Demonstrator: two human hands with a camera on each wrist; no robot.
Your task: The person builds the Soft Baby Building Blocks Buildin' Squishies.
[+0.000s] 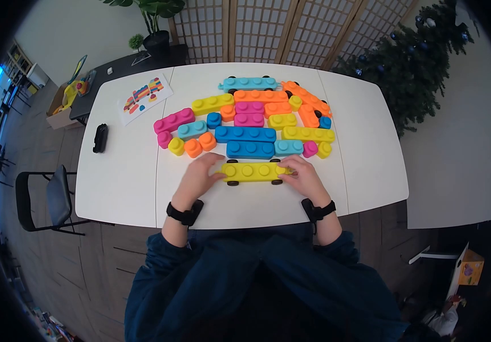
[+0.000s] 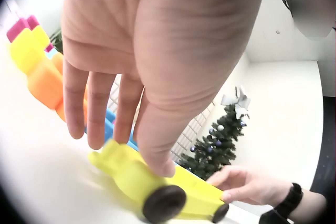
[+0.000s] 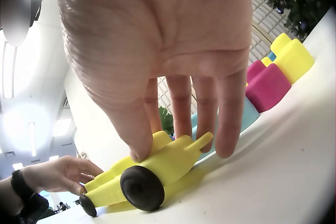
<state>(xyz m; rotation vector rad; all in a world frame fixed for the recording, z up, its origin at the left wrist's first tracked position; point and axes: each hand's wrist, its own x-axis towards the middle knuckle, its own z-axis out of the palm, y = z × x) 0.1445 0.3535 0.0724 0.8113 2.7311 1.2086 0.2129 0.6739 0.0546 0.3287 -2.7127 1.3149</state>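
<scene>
A yellow wheeled base (image 1: 255, 171) with dark wheels lies on the white table near the person, its studs facing up. At its left end the left hand (image 1: 199, 178) holds it, thumb on the near side and fingers on the far side. The right hand (image 1: 304, 179) grips the other end the same way. In the left wrist view the left thumb presses the yellow base (image 2: 137, 182) above a wheel, with the fingers extended behind. The right wrist view has the right thumb against the yellow base (image 3: 170, 160), the fingers reaching down beyond it.
Just beyond the base lie blue blocks (image 1: 250, 150), with pink, orange, yellow and light blue ones around them. A light blue wheeled base (image 1: 249, 84) and an orange wheeled piece (image 1: 308, 100) are farther back. A printed sheet (image 1: 145, 98) and a black case (image 1: 100, 138) lie at left.
</scene>
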